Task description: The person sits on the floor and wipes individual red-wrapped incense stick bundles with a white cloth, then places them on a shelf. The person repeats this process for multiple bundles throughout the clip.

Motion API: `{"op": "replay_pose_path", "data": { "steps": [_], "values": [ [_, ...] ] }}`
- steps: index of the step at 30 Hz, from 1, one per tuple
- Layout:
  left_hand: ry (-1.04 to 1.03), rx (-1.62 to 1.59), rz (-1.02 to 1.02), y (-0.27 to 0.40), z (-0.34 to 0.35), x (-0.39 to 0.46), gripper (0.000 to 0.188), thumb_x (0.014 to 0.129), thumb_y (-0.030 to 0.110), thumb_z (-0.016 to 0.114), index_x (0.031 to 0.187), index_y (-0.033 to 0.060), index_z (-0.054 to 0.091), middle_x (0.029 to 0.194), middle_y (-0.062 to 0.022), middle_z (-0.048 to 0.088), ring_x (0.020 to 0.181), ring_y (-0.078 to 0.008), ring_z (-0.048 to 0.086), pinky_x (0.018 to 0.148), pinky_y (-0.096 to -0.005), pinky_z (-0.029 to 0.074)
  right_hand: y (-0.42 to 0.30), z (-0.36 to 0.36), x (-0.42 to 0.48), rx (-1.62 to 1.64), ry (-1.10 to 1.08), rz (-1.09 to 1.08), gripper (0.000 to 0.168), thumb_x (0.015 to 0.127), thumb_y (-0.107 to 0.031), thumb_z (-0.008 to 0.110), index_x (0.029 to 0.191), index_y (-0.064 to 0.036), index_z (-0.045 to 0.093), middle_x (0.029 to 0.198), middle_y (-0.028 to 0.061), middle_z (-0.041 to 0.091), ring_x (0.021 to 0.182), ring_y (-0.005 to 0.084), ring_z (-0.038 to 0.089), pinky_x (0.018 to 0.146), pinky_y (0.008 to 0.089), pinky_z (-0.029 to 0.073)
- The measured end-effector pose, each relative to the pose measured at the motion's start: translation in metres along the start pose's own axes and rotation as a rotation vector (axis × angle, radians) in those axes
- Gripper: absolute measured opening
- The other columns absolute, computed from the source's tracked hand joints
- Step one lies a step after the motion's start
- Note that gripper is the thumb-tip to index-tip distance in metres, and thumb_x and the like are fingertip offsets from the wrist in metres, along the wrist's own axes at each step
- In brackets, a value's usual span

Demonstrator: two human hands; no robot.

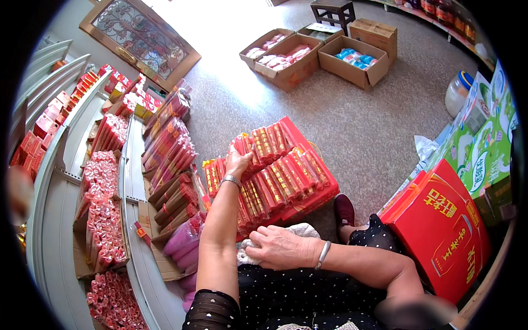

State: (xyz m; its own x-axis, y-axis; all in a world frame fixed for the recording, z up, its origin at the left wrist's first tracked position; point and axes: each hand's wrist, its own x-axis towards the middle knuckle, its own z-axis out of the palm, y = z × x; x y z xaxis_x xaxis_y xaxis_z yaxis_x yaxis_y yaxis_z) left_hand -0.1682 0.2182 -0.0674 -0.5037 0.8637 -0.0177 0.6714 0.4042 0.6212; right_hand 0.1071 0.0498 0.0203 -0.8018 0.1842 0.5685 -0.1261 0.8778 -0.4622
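Observation:
My left hand [240, 161] is on the wrapped red candles with gold lettering [264, 146] in the back row of a flattened red carton [295, 128]. Its fingers partly cover the candles, and whether it grips one cannot be told. A second row of wrapped red candles [284, 177] lies nearer to me on the same carton. Close to my lap, my right hand [278, 247] is closed on a whitish cloth [305, 230], whose ends show on both sides of the hand.
Metal shelves [136, 165] with bundled incense sticks [177, 202] and wrapped goods run along the left. Open cardboard boxes [288, 76] and a dark stool [333, 12] stand on the floor ahead. A large red carton [441, 231] and green cartons [486, 152] are at the right.

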Motion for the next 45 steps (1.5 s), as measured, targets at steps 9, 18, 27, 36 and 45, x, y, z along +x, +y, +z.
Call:
{"op": "replay_pose_path", "data": {
  "steps": [9,18,27,36,45],
  "values": [
    [-0.395,-1.116,-0.331,0.004,-0.09,-0.051,0.05,0.082,0.011,0.053,0.129,0.0017,0.039,0.108,-0.0198,0.058,0.083,-0.025,0.062,0.065,-0.0344,0.052,0.015,-0.011,0.006,-0.037,0.181,0.064,0.025,0.071,-0.018,0.064,0.091,-0.005,0.056,0.085,0.0112,0.052,0.08,0.027,0.055,0.07,0.0382,0.047],
    [-0.423,-1.596,-0.208,0.063,-0.07,-0.248,0.049,0.097,0.042,0.036,0.125,0.0024,0.046,0.118,-0.0149,0.057,0.102,-0.0238,0.059,0.089,-0.0413,0.048,-0.001,0.001,0.007,-0.242,0.549,0.12,0.03,0.075,-0.021,0.066,0.102,-0.01,0.06,0.097,0.0113,0.054,0.084,0.0263,0.055,0.076,0.0377,0.047],
    [-0.395,-1.386,-0.168,0.054,-0.049,-0.278,0.041,0.099,0.039,0.036,0.12,0.0069,0.05,0.103,-0.0085,0.06,0.084,-0.0189,0.061,0.07,-0.0333,0.052,0.036,0.009,0.006,-0.241,0.65,0.32,0.029,0.08,-0.013,0.062,0.107,-0.007,0.061,0.11,0.012,0.057,0.098,0.0299,0.053,0.083,0.0387,0.044],
    [-0.472,-1.308,-0.151,0.037,-0.06,-0.276,0.047,0.095,0.044,0.043,0.12,0.004,0.049,0.097,-0.009,0.062,0.079,-0.0131,0.061,0.065,-0.026,0.05,0.04,0.018,0.02,-0.267,0.644,0.268,0.026,0.08,-0.016,0.063,0.104,-0.008,0.061,0.096,0.0122,0.056,0.088,0.0279,0.054,0.078,0.0386,0.046],
    [-0.639,-1.307,0.034,0.049,-0.091,-0.279,0.052,0.091,0.037,0.055,0.123,-0.0029,0.047,0.102,-0.0162,0.063,0.069,-0.0175,0.064,0.054,-0.026,0.052,0.091,-0.011,-0.006,1.252,0.899,0.78,0.022,0.093,-0.017,0.05,0.108,-0.002,0.058,0.098,0.0054,0.064,0.084,0.0127,0.062,0.074,0.0264,0.052]
  ]
}}
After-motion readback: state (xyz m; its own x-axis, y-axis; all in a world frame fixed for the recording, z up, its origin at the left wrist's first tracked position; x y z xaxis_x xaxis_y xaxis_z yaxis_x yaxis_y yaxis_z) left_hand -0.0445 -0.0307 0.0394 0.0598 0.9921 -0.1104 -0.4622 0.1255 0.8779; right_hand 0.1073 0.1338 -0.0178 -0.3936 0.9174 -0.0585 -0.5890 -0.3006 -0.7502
